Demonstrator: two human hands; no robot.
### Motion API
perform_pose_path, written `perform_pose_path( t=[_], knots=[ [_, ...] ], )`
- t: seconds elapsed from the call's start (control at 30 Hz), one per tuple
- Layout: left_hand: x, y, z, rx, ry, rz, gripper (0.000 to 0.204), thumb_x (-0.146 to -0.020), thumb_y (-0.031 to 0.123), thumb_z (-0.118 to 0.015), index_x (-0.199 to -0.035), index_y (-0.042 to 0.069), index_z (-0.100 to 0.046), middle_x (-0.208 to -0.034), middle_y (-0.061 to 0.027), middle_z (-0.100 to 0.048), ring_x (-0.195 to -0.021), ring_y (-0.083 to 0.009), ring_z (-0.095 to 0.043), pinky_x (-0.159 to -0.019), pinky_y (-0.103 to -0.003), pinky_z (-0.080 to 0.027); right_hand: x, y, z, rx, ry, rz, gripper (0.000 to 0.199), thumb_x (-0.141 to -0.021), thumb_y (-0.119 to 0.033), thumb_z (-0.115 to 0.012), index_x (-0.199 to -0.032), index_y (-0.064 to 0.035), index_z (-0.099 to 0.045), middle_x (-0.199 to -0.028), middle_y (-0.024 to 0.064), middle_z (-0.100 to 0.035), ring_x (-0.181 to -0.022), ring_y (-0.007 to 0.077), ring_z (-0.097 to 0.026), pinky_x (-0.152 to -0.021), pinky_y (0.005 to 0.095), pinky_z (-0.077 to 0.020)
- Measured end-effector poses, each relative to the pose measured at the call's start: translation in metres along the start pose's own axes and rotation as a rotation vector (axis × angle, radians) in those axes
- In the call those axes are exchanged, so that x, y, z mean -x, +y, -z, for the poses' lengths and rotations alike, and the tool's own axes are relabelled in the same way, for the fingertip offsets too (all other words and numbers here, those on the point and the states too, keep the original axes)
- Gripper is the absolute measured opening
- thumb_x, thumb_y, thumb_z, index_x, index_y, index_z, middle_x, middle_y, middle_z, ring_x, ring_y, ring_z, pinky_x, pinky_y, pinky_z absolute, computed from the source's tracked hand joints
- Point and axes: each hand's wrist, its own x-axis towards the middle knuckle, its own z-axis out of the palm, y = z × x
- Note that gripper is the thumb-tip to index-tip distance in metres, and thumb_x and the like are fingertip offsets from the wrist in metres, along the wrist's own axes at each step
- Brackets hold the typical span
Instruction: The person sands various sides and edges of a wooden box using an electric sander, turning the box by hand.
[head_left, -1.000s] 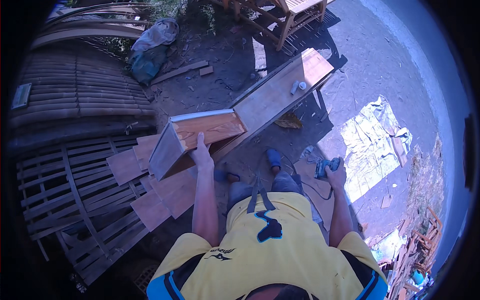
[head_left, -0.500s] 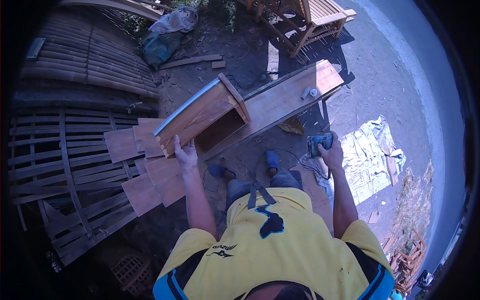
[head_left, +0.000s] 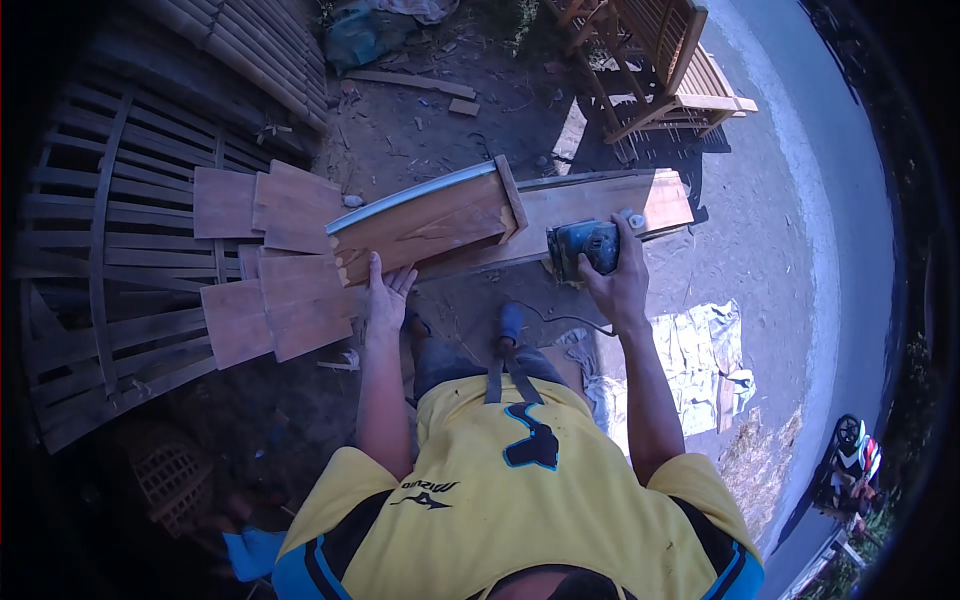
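Observation:
A wooden drawer (head_left: 425,225) with a pale strip along its far edge lies tilted on a long wooden board (head_left: 580,205). My left hand (head_left: 388,295) is at its near left corner, thumb against the wood, fingers stretched out below the edge. In my right hand (head_left: 622,285) is a dark electric sander (head_left: 583,250), its cord trailing down past my wrist. The sander is over the board's near edge, right of the drawer; whether it touches the board I cannot tell. The drawer's inside is mostly hidden.
Several flat wooden panels (head_left: 290,305) lie on a slatted bamboo platform (head_left: 130,240) at the left. A wooden bench (head_left: 670,75) stands at the far right. A pale crumpled sheet (head_left: 690,355) covers ground at the right. A small whitish roll (head_left: 635,219) sits on the board.
My right hand has brought the sander leftward and up toward the drawer. The drawer has turned flatter, and my left hand's fingers have spread at its corner. The view has shifted.

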Motion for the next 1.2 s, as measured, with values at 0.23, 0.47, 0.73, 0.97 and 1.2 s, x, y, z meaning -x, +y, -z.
perform_pose_path(
  t=[0.23, 0.47, 0.73, 0.97, 1.2],
  knots=[
    [-0.006, 0.049, -0.07, -1.372, 0.062, -1.009, 0.039, -0.108, 0.041, -0.061, -0.128, 0.01, -0.071, -0.135, -0.0182, -0.07, -0.129, -0.0371, -0.065, -0.112, -0.056, -0.05, -0.072, -0.086, -0.035, 0.119, -0.252, 0.148, 0.089, -0.085, -0.029, -0.084, -0.163, -0.0159, -0.042, -0.123, 0.0233, -0.061, -0.107, 0.0458, -0.069, -0.091, 0.0552, -0.0574],
    [-0.063, 0.024, -0.081, -1.921, -0.004, -1.104, 0.042, -0.105, 0.051, -0.062, -0.128, 0.016, -0.07, -0.114, -0.0098, -0.066, -0.124, -0.0318, -0.059, -0.125, -0.063, -0.029, -0.131, -0.117, -0.077, 0.254, -0.257, 0.059, 0.085, -0.085, -0.034, -0.083, -0.159, -0.019, -0.044, -0.121, 0.0284, -0.062, -0.096, 0.0512, -0.073, -0.084, 0.0587, -0.0602],
    [-0.069, 0.024, -0.079, -1.921, 0.031, -1.069, 0.05, -0.105, 0.06, -0.06, -0.124, 0.016, -0.073, -0.112, -0.0097, -0.066, -0.121, -0.0304, -0.061, -0.124, -0.061, -0.03, -0.15, -0.109, -0.094, 0.28, -0.257, 0.139, 0.087, -0.084, -0.037, -0.084, -0.159, -0.0196, -0.043, -0.12, 0.0278, -0.06, -0.093, 0.0529, -0.073, -0.08, 0.0596, -0.0603],
    [-0.064, 0.029, -0.091, -1.946, -0.015, -1.085, 0.052, -0.105, 0.062, -0.059, -0.125, 0.015, -0.073, -0.113, -0.0106, -0.067, -0.122, -0.0321, -0.06, -0.125, -0.062, -0.029, -0.088, -0.101, -0.062, 0.274, -0.284, 0.169, 0.089, -0.085, -0.034, -0.083, -0.161, -0.0183, -0.041, -0.121, 0.028, -0.058, -0.09, 0.051, -0.073, -0.079, 0.0565, -0.0617],
    [-0.079, 0.029, -0.086, -1.942, -0.023, -1.095, 0.05, -0.107, 0.059, -0.057, -0.126, 0.016, -0.073, -0.123, -0.0165, -0.068, -0.127, -0.0358, -0.06, -0.122, -0.062, -0.03, -0.188, -0.124, -0.109, 0.289, -0.218, 0.133, 0.085, -0.084, -0.038, -0.083, -0.156, -0.017, -0.044, -0.123, 0.0292, -0.06, -0.09, 0.0484, -0.075, -0.078, 0.0533, -0.0632]
  ],
)
